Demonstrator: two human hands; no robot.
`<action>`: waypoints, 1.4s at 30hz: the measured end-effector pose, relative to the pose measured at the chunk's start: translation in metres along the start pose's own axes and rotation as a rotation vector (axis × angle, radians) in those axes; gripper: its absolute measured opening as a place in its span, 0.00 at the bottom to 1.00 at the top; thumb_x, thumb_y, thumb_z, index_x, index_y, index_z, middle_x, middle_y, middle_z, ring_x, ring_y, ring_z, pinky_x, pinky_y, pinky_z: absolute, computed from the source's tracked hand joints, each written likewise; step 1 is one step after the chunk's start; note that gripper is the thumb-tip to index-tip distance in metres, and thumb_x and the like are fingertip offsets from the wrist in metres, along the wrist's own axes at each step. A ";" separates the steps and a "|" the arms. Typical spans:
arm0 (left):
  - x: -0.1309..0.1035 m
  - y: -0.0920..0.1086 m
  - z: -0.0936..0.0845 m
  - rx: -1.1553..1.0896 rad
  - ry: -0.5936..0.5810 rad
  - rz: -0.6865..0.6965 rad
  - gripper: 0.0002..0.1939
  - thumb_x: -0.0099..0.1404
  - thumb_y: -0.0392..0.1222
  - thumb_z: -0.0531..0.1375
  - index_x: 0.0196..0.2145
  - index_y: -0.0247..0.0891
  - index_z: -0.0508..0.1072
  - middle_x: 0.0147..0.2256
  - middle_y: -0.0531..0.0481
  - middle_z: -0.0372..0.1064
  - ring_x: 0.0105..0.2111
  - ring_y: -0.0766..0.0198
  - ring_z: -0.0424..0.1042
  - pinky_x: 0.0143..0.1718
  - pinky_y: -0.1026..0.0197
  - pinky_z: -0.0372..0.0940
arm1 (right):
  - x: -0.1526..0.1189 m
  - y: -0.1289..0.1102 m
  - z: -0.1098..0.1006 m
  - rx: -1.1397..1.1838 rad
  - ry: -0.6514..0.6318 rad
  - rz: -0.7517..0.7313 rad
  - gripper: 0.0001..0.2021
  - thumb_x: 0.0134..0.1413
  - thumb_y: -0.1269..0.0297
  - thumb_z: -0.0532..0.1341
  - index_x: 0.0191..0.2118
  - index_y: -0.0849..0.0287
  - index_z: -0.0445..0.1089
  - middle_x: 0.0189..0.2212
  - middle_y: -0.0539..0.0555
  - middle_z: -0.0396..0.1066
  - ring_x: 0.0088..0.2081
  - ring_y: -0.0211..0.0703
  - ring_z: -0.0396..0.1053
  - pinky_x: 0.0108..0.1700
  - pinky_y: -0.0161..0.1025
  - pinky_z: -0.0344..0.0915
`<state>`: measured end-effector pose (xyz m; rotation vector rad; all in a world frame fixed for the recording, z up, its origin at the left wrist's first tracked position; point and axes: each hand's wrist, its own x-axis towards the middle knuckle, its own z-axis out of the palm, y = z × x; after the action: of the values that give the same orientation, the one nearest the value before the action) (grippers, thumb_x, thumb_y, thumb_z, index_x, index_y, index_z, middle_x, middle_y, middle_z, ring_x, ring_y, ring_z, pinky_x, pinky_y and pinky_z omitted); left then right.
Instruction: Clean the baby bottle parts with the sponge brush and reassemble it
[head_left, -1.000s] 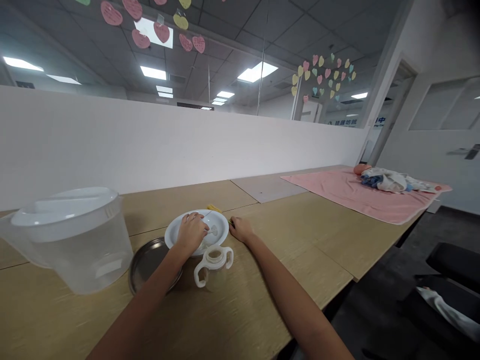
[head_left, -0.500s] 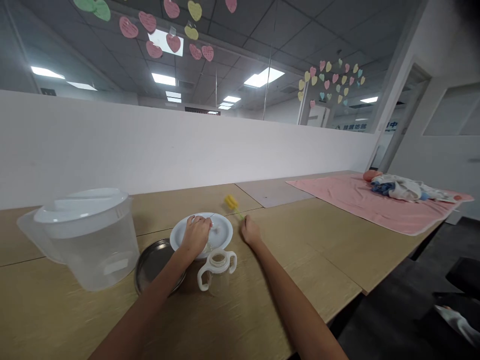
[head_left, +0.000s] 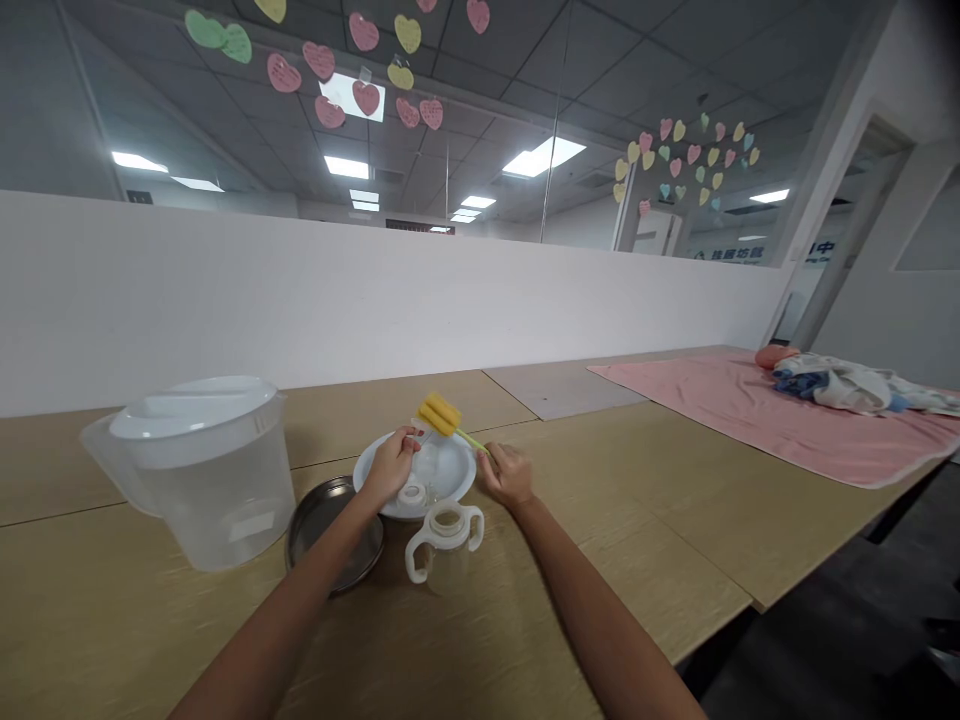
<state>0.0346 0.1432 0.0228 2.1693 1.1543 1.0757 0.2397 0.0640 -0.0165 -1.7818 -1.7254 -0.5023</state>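
My right hand [head_left: 508, 473] is closed round the green handle of a brush with a yellow sponge head [head_left: 439, 413]. The sponge is over the far rim of a white plate [head_left: 460, 485], close to the fingers of my left hand [head_left: 393, 464]. Those fingers pinch something clear and small beside the sponge; I cannot make out what it is. On the plate lie clear pieces and a small white ring [head_left: 412, 493]. In front of the plate stands a clear cup with two white handles [head_left: 448, 545].
A round metal tray [head_left: 319, 515] lies partly beneath my left forearm. Left of it stands a large lidded pitcher [head_left: 217, 490]. Far right, a pink cloth [head_left: 712, 410] carries bundled white and blue fabric [head_left: 840, 385]. A low white wall [head_left: 375, 300] runs behind the table.
The yellow sponge has moved left and nearer, over the plate's far rim. My left hand has lifted from the plate with something clear in its fingers. The view has shifted slightly.
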 end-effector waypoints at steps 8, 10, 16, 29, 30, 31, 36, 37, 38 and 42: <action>0.003 -0.005 0.003 -0.268 0.052 -0.095 0.14 0.56 0.39 0.49 0.37 0.35 0.70 0.28 0.48 0.71 0.30 0.61 0.70 0.32 0.61 0.63 | 0.002 0.002 0.004 0.020 0.257 -0.145 0.18 0.59 0.59 0.48 0.23 0.60 0.65 0.20 0.53 0.66 0.25 0.38 0.62 0.29 0.34 0.51; 0.003 -0.004 0.003 -0.331 0.063 -0.100 0.14 0.55 0.41 0.50 0.37 0.34 0.70 0.27 0.48 0.71 0.29 0.61 0.70 0.33 0.60 0.62 | 0.002 0.002 0.005 0.022 0.348 -0.168 0.16 0.58 0.60 0.50 0.23 0.60 0.65 0.19 0.52 0.66 0.24 0.37 0.61 0.28 0.34 0.50; 0.003 0.003 0.001 -0.499 0.108 -0.083 0.15 0.52 0.46 0.55 0.35 0.34 0.69 0.27 0.49 0.70 0.30 0.61 0.70 0.35 0.60 0.63 | 0.005 0.002 0.003 -0.055 0.496 -0.167 0.15 0.59 0.61 0.52 0.24 0.60 0.66 0.20 0.52 0.65 0.24 0.36 0.61 0.28 0.34 0.51; 0.002 0.044 -0.025 -0.647 0.294 -0.057 0.18 0.50 0.48 0.60 0.36 0.34 0.69 0.31 0.49 0.70 0.30 0.64 0.69 0.31 0.63 0.63 | 0.007 0.003 0.005 -0.071 0.487 -0.291 0.16 0.59 0.63 0.51 0.22 0.61 0.64 0.15 0.49 0.64 0.18 0.32 0.58 0.25 0.33 0.47; 0.002 0.048 -0.028 -0.658 0.294 -0.055 0.18 0.50 0.48 0.61 0.37 0.34 0.69 0.33 0.48 0.70 0.32 0.64 0.69 0.32 0.63 0.63 | 0.007 0.003 0.004 -0.073 0.495 -0.288 0.16 0.59 0.63 0.51 0.21 0.61 0.63 0.14 0.49 0.63 0.18 0.32 0.58 0.24 0.33 0.47; 0.001 0.051 -0.030 -0.668 0.291 -0.054 0.18 0.50 0.47 0.61 0.36 0.33 0.70 0.34 0.47 0.71 0.33 0.63 0.70 0.34 0.62 0.64 | 0.007 0.003 0.004 -0.078 0.505 -0.283 0.16 0.58 0.63 0.51 0.20 0.61 0.63 0.14 0.49 0.63 0.17 0.32 0.57 0.24 0.33 0.47; -0.003 0.061 -0.036 -0.715 0.243 -0.054 0.14 0.50 0.43 0.62 0.35 0.34 0.73 0.38 0.45 0.73 0.40 0.60 0.70 0.43 0.59 0.62 | 0.006 0.007 0.003 -0.086 0.535 -0.279 0.16 0.54 0.64 0.52 0.18 0.60 0.64 0.12 0.49 0.62 0.16 0.33 0.57 0.25 0.33 0.48; -0.004 0.061 -0.036 -0.717 0.229 -0.052 0.13 0.51 0.42 0.61 0.35 0.34 0.74 0.39 0.44 0.74 0.40 0.60 0.70 0.44 0.59 0.62 | 0.006 0.008 0.004 -0.078 0.538 -0.279 0.15 0.54 0.65 0.52 0.19 0.60 0.65 0.12 0.49 0.63 0.16 0.33 0.57 0.25 0.33 0.48; -0.004 0.062 -0.036 -0.716 0.216 -0.049 0.13 0.51 0.42 0.61 0.35 0.34 0.74 0.39 0.44 0.74 0.41 0.60 0.70 0.44 0.59 0.62 | 0.006 0.008 0.005 -0.067 0.542 -0.276 0.14 0.53 0.66 0.52 0.20 0.60 0.66 0.12 0.49 0.63 0.16 0.33 0.57 0.25 0.33 0.49; -0.003 0.063 -0.037 -0.686 0.174 -0.033 0.14 0.53 0.42 0.59 0.36 0.33 0.75 0.39 0.43 0.74 0.38 0.61 0.71 0.39 0.61 0.64 | 0.007 0.009 0.010 -0.031 0.538 -0.241 0.14 0.54 0.66 0.51 0.23 0.61 0.69 0.12 0.49 0.63 0.16 0.33 0.57 0.24 0.32 0.49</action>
<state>0.0344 0.1074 0.0864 1.5389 0.7275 1.4112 0.2482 0.0758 -0.0210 -1.2981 -1.5464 -1.0110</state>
